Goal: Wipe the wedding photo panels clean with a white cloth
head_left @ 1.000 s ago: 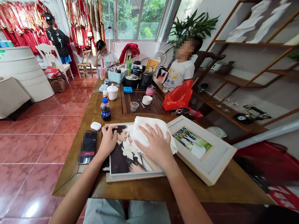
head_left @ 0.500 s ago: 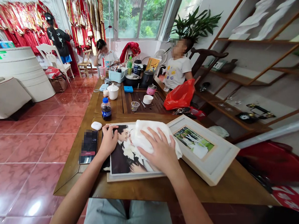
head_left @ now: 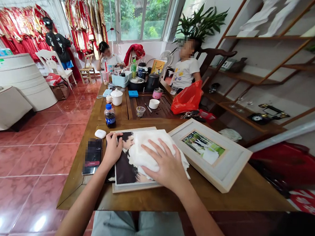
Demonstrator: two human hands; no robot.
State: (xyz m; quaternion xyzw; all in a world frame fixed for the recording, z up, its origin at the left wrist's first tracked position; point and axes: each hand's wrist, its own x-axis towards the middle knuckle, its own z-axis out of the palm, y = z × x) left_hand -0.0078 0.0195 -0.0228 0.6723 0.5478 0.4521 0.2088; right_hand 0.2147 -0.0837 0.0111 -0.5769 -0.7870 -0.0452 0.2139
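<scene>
A framed-size wedding photo of a couple lies on a light-edged board or frame at the table's near side. My left hand rests on the photo's upper left edge, fingers bent and slightly apart. A white cloth or tissue covers the photo's right part. Flat on this cloth lies my right hand, its fingers spread. To the right, a thick pale picture frame with a smaller outdoor wedding picture lies tilted across the table. What lies under the cloth is hidden.
On the wooden table, a phone, a white earbud case and a blue-capped bottle stand left. Behind are a red plastic bag, bowls and a white lidded pot. Several people are farther back.
The white cloth looks more spread out and has moved left and downward over the photo under my right hand. My left hand stays at the edge. The view has shifted slightly.
</scene>
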